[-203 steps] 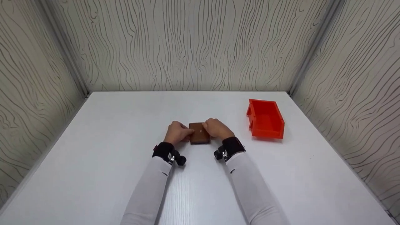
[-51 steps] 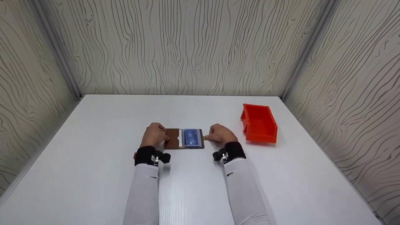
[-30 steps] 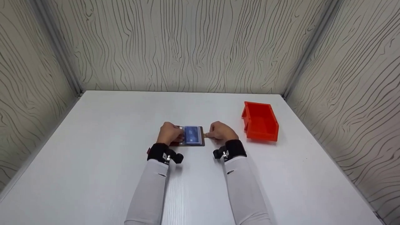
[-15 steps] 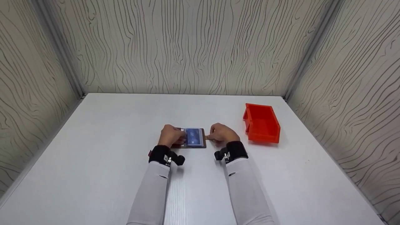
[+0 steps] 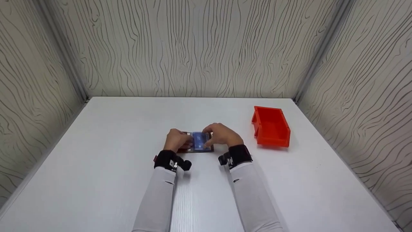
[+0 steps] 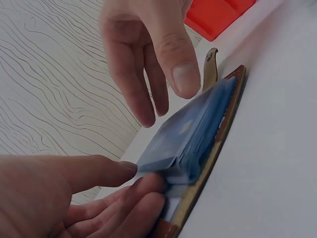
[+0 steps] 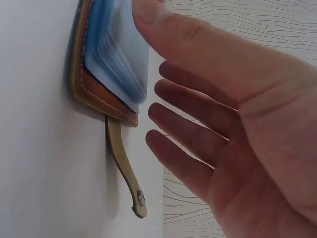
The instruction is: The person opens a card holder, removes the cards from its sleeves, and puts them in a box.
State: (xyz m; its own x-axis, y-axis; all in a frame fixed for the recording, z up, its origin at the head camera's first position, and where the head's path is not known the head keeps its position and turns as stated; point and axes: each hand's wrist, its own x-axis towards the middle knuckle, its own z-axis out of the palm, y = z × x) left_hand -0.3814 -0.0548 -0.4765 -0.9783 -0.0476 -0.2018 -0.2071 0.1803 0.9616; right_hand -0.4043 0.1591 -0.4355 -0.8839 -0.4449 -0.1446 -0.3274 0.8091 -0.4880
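Observation:
A brown card holder (image 5: 211, 149) lies unfolded on the white table, its stack of clear plastic sleeves (image 6: 198, 134) showing a blue card (image 5: 199, 141) on top. My left hand (image 5: 176, 140) is at the left part of the holder, thumb and curled fingers pinching at the sleeves' spine-side edge. Over the right side of the sleeves, my right hand (image 5: 222, 133) has its fingers spread and relaxed, with the thumb close to the sleeves. A narrow strap (image 7: 124, 161) with a metal snap sticks out from the holder's right edge. My left hand covers most of the left cover.
A red plastic bin (image 5: 273, 129) stands to the right, beyond my right hand. Wood-grain panels (image 5: 193, 48) enclose the table (image 5: 96, 177) at the back and sides.
Earlier the card holder was folded; it then lay unfolded. My left hand has moved right from the cover to the sleeves. My right hand has let go of the strap and moved over the sleeves.

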